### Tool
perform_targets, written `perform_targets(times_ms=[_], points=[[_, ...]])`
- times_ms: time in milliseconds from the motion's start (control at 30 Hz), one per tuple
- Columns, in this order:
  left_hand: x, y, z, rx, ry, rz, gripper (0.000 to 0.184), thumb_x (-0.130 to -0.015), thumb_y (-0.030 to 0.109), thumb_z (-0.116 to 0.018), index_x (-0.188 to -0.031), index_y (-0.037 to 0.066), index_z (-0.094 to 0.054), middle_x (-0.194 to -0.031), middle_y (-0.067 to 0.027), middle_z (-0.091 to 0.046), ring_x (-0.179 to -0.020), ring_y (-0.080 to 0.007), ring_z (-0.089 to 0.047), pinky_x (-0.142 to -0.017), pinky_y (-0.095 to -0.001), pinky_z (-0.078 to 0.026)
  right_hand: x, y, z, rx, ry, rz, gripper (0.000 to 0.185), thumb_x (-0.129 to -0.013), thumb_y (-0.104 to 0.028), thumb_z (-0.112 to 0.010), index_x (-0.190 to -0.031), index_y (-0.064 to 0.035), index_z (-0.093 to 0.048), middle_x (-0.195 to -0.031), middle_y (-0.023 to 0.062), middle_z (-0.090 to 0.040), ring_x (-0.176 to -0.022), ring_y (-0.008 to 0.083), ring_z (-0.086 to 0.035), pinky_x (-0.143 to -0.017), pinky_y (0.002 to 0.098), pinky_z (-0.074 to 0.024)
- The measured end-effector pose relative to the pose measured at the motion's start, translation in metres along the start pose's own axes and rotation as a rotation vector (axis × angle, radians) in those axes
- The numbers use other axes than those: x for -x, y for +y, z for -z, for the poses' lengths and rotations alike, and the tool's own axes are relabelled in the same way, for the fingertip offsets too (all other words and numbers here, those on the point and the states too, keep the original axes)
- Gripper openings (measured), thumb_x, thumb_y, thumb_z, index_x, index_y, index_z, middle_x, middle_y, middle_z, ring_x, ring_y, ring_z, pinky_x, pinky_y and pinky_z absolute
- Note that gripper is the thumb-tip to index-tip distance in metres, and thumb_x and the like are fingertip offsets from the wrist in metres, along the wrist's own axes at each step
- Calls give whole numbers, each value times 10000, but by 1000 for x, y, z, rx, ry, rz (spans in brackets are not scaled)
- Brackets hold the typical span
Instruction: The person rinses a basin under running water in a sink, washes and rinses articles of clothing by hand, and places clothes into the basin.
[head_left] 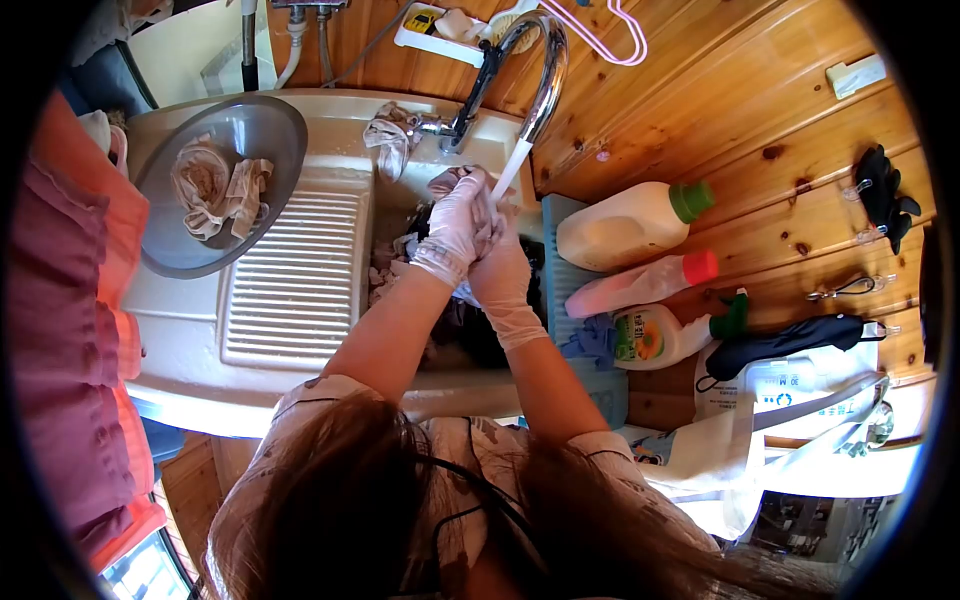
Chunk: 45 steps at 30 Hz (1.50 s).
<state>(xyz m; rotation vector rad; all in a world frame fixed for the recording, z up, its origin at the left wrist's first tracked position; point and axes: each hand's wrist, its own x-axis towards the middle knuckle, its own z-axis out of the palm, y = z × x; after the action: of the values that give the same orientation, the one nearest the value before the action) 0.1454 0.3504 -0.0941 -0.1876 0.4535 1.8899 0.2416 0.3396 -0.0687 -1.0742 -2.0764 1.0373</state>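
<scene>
My left hand (447,240) and my right hand (500,262), both in thin whitish gloves, are close together over the sink basin. Between them they hold a wet greyish-pink cloth (484,222), its folds partly hidden by my fingers. Water (512,168) runs from the chrome faucet (548,85) right beside the cloth. Dark and light clothes (480,335) lie in the basin under my wrists. Another light cloth (393,140) rests on the sink's back ledge, near the faucet base.
A ribbed washboard (295,270) adjoins the basin on the left, with a grey bowl (285,130) of cloths beyond. Right of the basin stand a white bottle (620,228), a pink bottle (640,285) and a spray bottle (660,335). Pink hangers (625,50) hang behind.
</scene>
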Motion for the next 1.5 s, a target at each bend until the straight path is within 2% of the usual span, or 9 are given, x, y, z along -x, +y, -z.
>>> perform_targets(times_ms=[367,533,733,833,933,1067,1200,1300,1500], points=[[17,-5,73,21,148,61,171,-855,117,-531,-699,49,-517,-640,-94,-555,-569,-222,-555,-555,-337,-495,29,15,-6,651,-354,147,491,-741,-220,-655,-1181,-69,-499,-1132,157,-565,-842,341,-634,-681,425,-521],[50,34,47,-94,77,-68,153,-863,129,-523,-735,46,-535,-602,-104,-570,-492,-235,-562,-456,-320,-494,31,0,-21,431,-274,364,336,-737,-233,-679,-930,-37,-486,-779,172,-627,-728,384,-618,-643,448,-502],[107,167,-14,-98,-92,-394,261,-853,218,-622,-1036,53,-537,-1014,-98,-591,-942,-255,-572,-846,-417,-503,-28,-110,-70,-327,-619,604,864,-692,-7,-721,-1398,-22,-224,-1372,151,-389,-1270,246,-391,-1052,340,-351],[129,235,-14,-212,-72,-609,408,-901,295,-571,-1205,31,-508,-1134,-127,-592,-1002,-250,-579,-915,-373,-469,-46,-160,-93,-695,-818,365,822,-711,-63,-749,-1381,-7,-275,-1326,139,-442,-1205,232,-456,-997,356,-406],[164,276,30,-2087,619,-805,1041,-589,198,-822,-1436,78,-230,-1303,-204,-487,-1186,-316,-504,-984,-336,-423,-51,-154,-106,-824,-703,-27,473,-814,-168,-688,-1209,9,-497,-1198,127,-557,-1089,212,-543,-917,331,-459],[134,315,131,-781,433,-504,624,-761,67,-675,-1329,11,-422,-1255,-181,-530,-1129,-305,-530,-1011,-331,-388,-74,-42,-89,-318,-795,-15,336,-831,-200,-653,-1116,-43,-574,-1105,127,-597,-972,192,-588,-833,280,-485],[159,233,96,-1231,518,-1019,345,-851,141,-617,-1160,-7,-579,-1094,-160,-621,-1036,-243,-588,-912,-321,-463,-51,45,-35,971,-847,293,513,-796,-308,-656,-1242,-94,-520,-1183,161,-545,-1128,268,-511,-972,348,-396],[161,167,79,-1013,238,-951,284,-891,193,-587,-1092,-7,-610,-978,-144,-656,-907,-187,-636,-794,-274,-515,-3,157,-57,733,-326,108,900,-662,-401,-738,-1426,-236,-291,-1416,192,-313,-1302,398,-254,-1115,417,-132],[105,85,107,-1375,166,-323,325,-867,264,-609,-1057,1,-628,-936,-111,-667,-858,-185,-646,-735,-290,-522,19,131,-45,509,-541,-64,203,-709,-84,-633,-909,-76,-597,-873,148,-622,-872,332,-576,-779,382,-471]])
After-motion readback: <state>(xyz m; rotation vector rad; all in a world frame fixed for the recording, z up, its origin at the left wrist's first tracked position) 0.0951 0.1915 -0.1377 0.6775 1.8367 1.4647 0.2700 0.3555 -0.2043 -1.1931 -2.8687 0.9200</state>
